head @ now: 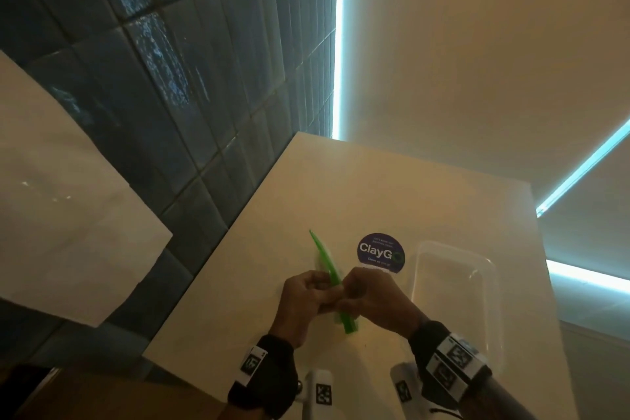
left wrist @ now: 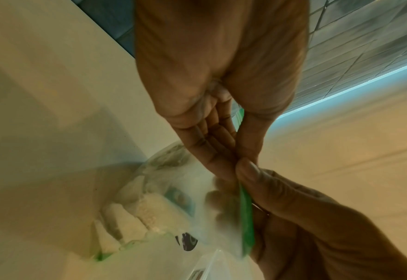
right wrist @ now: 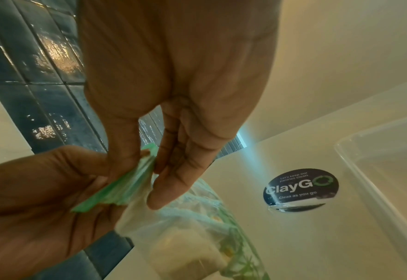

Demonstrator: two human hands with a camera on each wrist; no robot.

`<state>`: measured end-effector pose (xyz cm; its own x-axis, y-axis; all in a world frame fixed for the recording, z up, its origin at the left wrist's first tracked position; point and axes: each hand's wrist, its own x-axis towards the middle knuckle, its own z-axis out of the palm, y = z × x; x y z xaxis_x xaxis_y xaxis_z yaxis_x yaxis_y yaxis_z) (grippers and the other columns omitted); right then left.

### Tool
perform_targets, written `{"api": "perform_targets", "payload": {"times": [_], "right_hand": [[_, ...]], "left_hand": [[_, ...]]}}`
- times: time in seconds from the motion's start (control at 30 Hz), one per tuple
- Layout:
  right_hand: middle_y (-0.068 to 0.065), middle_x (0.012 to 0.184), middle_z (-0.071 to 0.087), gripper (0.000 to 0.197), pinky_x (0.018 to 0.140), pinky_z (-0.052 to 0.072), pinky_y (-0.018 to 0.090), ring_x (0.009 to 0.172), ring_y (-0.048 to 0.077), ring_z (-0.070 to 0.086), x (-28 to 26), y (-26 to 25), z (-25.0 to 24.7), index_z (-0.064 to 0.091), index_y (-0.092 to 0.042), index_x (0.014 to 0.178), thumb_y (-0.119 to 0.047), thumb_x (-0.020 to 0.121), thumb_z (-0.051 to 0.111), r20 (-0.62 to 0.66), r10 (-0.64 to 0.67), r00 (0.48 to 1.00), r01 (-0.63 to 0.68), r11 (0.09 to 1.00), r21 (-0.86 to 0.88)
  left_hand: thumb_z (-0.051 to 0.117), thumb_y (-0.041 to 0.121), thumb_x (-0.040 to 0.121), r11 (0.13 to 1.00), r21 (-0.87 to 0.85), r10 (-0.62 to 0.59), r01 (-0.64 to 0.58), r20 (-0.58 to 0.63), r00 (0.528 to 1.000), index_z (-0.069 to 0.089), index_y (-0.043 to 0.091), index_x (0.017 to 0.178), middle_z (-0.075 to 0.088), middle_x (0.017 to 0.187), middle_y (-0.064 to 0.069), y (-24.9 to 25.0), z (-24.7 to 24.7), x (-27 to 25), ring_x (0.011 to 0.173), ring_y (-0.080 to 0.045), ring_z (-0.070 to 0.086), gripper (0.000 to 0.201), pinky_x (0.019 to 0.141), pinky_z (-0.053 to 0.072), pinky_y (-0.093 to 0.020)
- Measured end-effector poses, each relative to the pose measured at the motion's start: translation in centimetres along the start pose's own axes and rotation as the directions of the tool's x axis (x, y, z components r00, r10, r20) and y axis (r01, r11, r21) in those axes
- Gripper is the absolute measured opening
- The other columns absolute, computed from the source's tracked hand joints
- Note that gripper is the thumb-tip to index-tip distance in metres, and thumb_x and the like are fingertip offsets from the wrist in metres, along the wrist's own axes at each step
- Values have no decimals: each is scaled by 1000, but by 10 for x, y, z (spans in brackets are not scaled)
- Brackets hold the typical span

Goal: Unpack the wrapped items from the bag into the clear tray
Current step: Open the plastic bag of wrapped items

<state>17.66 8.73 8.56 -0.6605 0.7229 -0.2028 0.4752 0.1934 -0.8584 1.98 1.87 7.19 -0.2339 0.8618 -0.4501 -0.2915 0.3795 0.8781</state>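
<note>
Two hands meet over the white table (head: 238,300), both pinching the green top strip of the bag (head: 332,278). The left hand (head: 301,303) clamps the strip between thumb and curled fingers; the right hand (head: 373,297) does likewise, touching the left. Under them the clear bag hangs with pale wrapped items (right wrist: 185,244) inside. Just right of the right hand sits the clear tray (head: 491,283); beyond both, a round ClayGo sticker (head: 381,253).

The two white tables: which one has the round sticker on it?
The table under the hands; its dark ClayGo sticker sits beside the clear tray.
</note>
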Motion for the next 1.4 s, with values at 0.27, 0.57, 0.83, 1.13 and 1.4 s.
{"api": "perform_targets", "payload": {"times": [0.27, 0.57, 0.83, 1.13, 1.4], "right_hand": [[0, 74, 71, 9, 64, 60, 26, 62, 11, 70, -5, -3, -7, 70, -12, 85, -17, 90, 66, 55, 49, 997, -52, 998, 46], [-3, 65, 58, 20, 55, 47, 25, 55, 10, 52, 0, -7, -2, 60, -16, 76, -24, 93, 54, 20, -58, 998, 61, 920, -387], [-15, 67, 45, 17, 64, 48, 23, 59, 4, 46, -1, -13, 10, 52, -24, 85, -38, 93, 56, 21, -86, 996, 86, 872, -481], [0, 71, 68, 19, 55, 54, 20, 53, 4, 64, -5, -7, -9, 65, -9, 87, -28, 90, 67, 86, 25, 996, -25, 1000, -6], [1, 72, 66, 23, 62, 57, 25, 62, 14, 68, 5, -15, -13, 70, -1, 92, -18, 96, 55, 176, 56, 983, -1, 954, -301]], "left_hand": [[68, 4, 84, 999, 34, 6, -7, 27, 1000, 66, 0, 106, 72, 101, -17, -5, 2, -6, 92, -32, 72, 22, 85, 58, -49], [71, 1, 80, 980, 183, 95, -82, -67, 993, 62, 4, 101, 68, 89, -11, -1, 12, -6, 79, -25, 72, 23, 69, 62, -38], [73, 15, 77, 888, 441, 190, -133, -87, 978, 62, 14, 93, 70, 84, -3, 4, 19, -2, 73, -16, 70, 20, 60, 60, -27], [76, 15, 80, 970, 196, 140, -147, 53, 989, 67, 10, 101, 73, 97, -10, -4, -1, -7, 93, -27, 71, 23, 85, 58, -48], [77, 4, 76, 949, 292, 123, -115, -9, 992, 72, 11, 94, 76, 88, -7, -8, 2, -5, 86, -24, 73, 20, 81, 60, -46]]}}
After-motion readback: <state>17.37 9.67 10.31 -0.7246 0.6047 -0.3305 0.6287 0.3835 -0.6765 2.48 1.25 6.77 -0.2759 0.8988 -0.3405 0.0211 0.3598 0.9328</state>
